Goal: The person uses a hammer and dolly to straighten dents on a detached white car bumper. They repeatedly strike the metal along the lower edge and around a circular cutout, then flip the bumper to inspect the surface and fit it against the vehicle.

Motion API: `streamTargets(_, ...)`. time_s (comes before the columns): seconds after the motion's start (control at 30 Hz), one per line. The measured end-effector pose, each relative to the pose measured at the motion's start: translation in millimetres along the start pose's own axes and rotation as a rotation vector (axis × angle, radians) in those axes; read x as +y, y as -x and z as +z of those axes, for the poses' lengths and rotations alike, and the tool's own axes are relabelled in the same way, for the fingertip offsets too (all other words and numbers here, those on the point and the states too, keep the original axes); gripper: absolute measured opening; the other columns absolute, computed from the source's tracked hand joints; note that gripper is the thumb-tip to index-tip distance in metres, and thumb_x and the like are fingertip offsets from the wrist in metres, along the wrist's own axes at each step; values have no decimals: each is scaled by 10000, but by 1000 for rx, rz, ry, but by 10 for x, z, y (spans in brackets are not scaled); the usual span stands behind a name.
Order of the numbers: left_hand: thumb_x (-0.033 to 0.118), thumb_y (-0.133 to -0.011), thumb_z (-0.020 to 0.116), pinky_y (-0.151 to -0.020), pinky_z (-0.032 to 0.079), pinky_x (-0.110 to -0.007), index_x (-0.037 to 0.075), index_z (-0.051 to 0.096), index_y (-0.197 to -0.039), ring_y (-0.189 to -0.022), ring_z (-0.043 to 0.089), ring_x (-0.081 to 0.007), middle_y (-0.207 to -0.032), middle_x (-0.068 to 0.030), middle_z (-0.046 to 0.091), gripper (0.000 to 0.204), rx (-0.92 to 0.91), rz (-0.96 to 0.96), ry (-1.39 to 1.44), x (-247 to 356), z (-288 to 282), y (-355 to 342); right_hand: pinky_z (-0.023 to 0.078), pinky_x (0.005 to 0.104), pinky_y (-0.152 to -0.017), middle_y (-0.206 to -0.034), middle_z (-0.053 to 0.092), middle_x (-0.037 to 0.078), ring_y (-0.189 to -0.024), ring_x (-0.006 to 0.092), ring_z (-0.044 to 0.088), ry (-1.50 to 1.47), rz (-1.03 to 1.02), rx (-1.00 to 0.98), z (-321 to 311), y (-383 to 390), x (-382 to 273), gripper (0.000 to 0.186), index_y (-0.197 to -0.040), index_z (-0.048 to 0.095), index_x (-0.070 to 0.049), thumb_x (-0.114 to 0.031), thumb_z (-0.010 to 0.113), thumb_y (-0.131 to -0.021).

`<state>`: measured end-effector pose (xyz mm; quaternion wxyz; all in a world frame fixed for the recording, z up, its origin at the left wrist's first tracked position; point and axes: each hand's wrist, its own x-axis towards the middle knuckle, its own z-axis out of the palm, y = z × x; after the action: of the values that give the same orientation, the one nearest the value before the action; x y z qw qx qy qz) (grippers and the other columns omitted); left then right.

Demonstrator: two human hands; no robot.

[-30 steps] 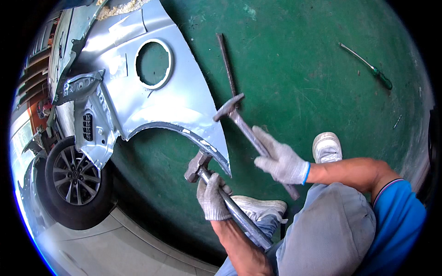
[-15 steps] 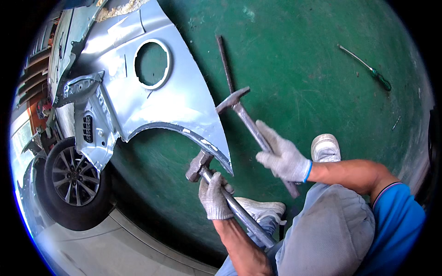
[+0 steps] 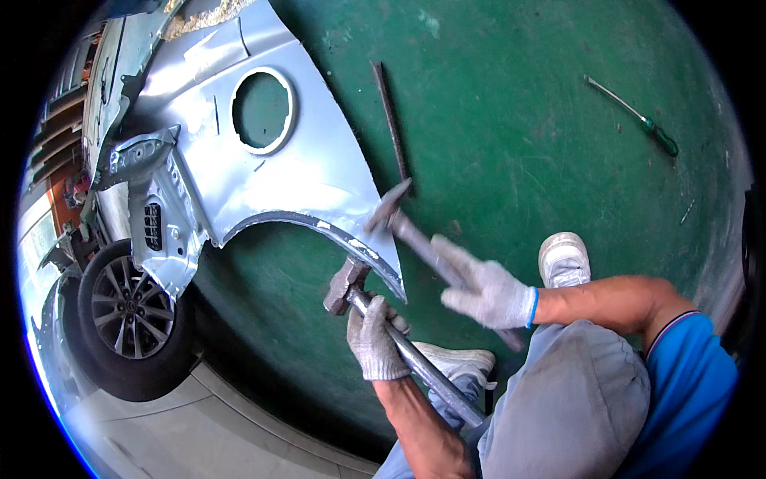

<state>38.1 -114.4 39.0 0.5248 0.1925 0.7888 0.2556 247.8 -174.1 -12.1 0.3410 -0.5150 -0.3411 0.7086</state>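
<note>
My gloved left hand point(image 3: 375, 339) grips a sledgehammer point(image 3: 345, 285) near its square head, which sits against the underside of the curved, darker lip of a silver car body panel point(image 3: 319, 144). My gloved right hand point(image 3: 487, 287) grips a long-headed metal hammer point(image 3: 389, 206), slightly blurred, whose head hangs at the panel’s pointed right end, above the lip; whether it touches the metal I cannot tell. The panel has a round opening with a pale rim and a bracketed section at its left.
A long dark bar point(image 3: 389, 112) lies beside the panel on the green floor point(image 3: 519, 144). A green-handled screwdriver point(image 3: 654, 128) and a small thin piece point(image 3: 686, 211) lie at right. A car wheel point(image 3: 132, 319) stands at left. My shoes and knee are at lower right.
The hammer in my right hand has swung down and slightly left since half a second ago. My left hand and its sledgehammer have shifted only slightly.
</note>
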Motion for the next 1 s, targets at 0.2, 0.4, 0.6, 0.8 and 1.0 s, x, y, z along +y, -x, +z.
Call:
streamTargets(0.2,129,-918,673,-457,477,-240,25,594,-1108,-520,558,-130,-741,-48,590,230,-16,2,23,26,-7,19,380,363,-1157,-1545,435,269,-1390,300,507,12,-103,5,-37,-22,22,830,-1598,210,17,-258,644,-947)
streamTargets(0.4,133,-912,688,-464,485,-252,14,596,-1119,-524,566,-141,-742,-56,594,256,-15,20,-26,65,118,73,467,428,-1069,-1464,501,300,-1285,389,584,79,-114,-65,32,17,105,822,-1600,212,0,-247,632,-938)
streamTargets(0.6,150,-903,707,-463,491,-254,-2,594,-1160,-523,575,-147,-747,-63,599,320,-27,-3,-36,47,104,106,370,379,-1167,-1571,389,277,-1430,362,450,6,-61,-50,-72,-39,60,819,-1600,211,7,-244,630,-942)
streamTargets(0.8,156,-905,708,-460,490,-246,3,593,-1160,-510,579,-145,-750,-60,607,319,-44,-15,-58,-16,99,125,368,380,-1166,-1570,385,282,-1418,373,459,-8,-28,-68,-79,136,68,816,-1599,218,4,-259,626,-942)
streamTargets(1.0,143,-913,693,-460,486,-245,11,590,-1142,-514,565,-133,-745,-53,594,284,-48,-21,-36,3,134,131,428,356,-1040,-1549,421,240,-1265,291,515,-163,61,16,-319,91,-144,811,-1608,220,-21,-223,648,-949)
